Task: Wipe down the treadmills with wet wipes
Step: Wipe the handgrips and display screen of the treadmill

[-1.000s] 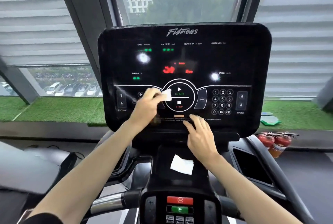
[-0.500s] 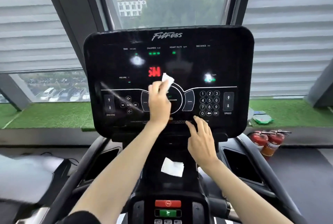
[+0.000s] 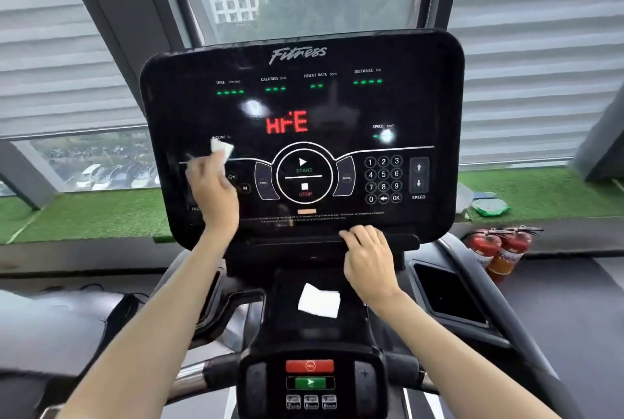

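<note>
Fire extinguishers point(image 3: 499, 250): two, red, on floor at right
Artificial turf point(image 3: 94, 212): green strip along window sill
Blinds point(image 3: 540, 47): grey, lowered, both sides
Green packet point(image 3: 489, 206): on turf, right

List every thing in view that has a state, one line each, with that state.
Treadmill console: powered on, red letters and green dashes lit.
Wet wipe: bunched in the left hand, pressed to the console's left side.
Left hand: gripping the wipe.
Right hand: holding nothing, fingers resting on the console's lower edge.
Second wipe: lying flat, unheld, below the console.
Window blinds: lowered.
Fire extinguishers: on the floor.
</note>
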### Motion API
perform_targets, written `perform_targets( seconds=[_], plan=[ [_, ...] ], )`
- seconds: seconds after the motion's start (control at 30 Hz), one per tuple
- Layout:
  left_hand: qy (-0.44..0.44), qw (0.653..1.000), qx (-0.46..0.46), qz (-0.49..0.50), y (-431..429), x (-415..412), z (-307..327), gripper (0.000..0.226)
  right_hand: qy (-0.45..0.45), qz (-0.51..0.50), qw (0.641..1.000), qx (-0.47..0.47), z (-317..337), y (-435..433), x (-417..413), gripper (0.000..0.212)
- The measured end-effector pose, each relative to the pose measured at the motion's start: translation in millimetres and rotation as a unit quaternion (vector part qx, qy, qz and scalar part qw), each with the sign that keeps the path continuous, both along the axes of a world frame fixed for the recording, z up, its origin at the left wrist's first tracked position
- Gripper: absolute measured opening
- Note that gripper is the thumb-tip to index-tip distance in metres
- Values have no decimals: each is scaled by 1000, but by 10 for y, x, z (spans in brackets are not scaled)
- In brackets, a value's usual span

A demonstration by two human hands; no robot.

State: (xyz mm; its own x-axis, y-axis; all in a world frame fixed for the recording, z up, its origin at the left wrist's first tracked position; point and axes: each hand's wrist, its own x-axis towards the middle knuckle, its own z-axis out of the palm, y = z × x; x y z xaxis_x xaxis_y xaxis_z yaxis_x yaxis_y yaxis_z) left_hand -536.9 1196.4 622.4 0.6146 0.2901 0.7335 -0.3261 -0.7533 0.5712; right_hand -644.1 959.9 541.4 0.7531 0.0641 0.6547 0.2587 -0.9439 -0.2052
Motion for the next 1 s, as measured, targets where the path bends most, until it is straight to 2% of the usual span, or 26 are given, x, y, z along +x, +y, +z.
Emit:
perform_targets(
  seconds=[0.03, 0.07, 0.1, 0.17, 0.23, 0.27, 0.3, 0.33, 0.4, 0.43, 0.5, 0.53, 0.57, 0.6, 0.63, 0.67, 0.7, 0.73, 0.77, 0.8, 0.87, 0.9, 0.93, 1.0],
  plan=[
    [12, 997, -59, 38, -114, 0, 38, 50, 1, 7, 1000, -4, 8, 35, -8, 40],
    [15, 996, -74, 48, -290, -28, 48, 52, 2, 12, 1000, -8, 14, 66, -9, 39],
    [10, 999, -47, 18, -491, -64, 24, 53, 4, 16, 1000, -8, 20, 86, -5, 38],
    [3, 987, 109, -121, -888, -206, -94, 46, 5, 17, 1000, -2, 40, 97, 14, 36],
    [-2, 911, 321, -260, -1104, -367, -247, 34, 2, 16, 1000, 5, 58, 82, 41, 33],
    [7, 871, 389, -301, -1090, -402, -297, 33, 1, 17, 1000, 8, 67, 73, 49, 33],
    [19, 850, 420, -318, -975, -390, -316, 30, 2, 18, 1000, 10, 78, 67, 52, 33],
    [23, 848, 425, -314, -825, -365, -315, 29, 3, 19, 1000, 10, 89, 66, 51, 34],
    [13, 884, 384, -265, -464, -289, -299, 33, 4, 20, 1000, 10, 102, 68, 44, 36],
    [4, 915, 336, -223, -295, -249, -266, 33, 2, 18, 1000, 10, 103, 70, 45, 36],
    [21, 979, 166, -116, -90, -203, -209, 39, 4, 14, 1000, 11, 104, 81, 51, 36],
    [46, 994, 72, -61, -103, -226, -198, 43, 6, 14, 1000, 13, 99, 90, 55, 36],
    [62, 997, 32, -36, -171, -251, -201, 45, 9, 11, 1000, 14, 102, 90, 62, 36],
    [59, 995, 64, -53, -257, -297, -229, 44, 12, 10, 1000, 12, 101, 93, 68, 35],
    [37, 980, 160, -110, -344, -331, -301, 39, 14, 10, 1000, 8, 107, 84, 76, 34],
    [4, 941, 282, -189, -402, -378, -376, 33, 17, 10, 1000, 3, 118, 69, 76, 32],
    [-33, 886, 394, -243, -407, -389, -404, 28, 20, 11, 1000, -1, 132, 55, 75, 28],
    [-64, 846, 454, -270, -372, -332, -369, 25, 22, 13, 1000, -2, 146, 42, 74, 25],
    [-80, 847, 453, -267, -337, -256, -297, 24, 25, 15, 1000, -2, 158, 34, 71, 24],
    [-72, 886, 388, -244, -316, -195, -204, 26, 28, 17, 999, 0, 167, 28, 67, 26],
    [-39, 973, 181, -135, -303, -65, 25, 40, 28, 21, 999, 4, 172, 28, 60, 34],
    [-18, 993, 87, -80, -323, 5, 155, 46, 27, 23, 999, 2, 170, 28, 62, 36],
    [-8, 999, 20, -41, -369, 77, 276, 50, 26, 25, 999, 0, 168, 27, 67, 36],
    [-16, 999, -39, -21, -579, 180, 483, 53, 27, 27, 999, -6, 181, 13, 81, 31]
  ],
)
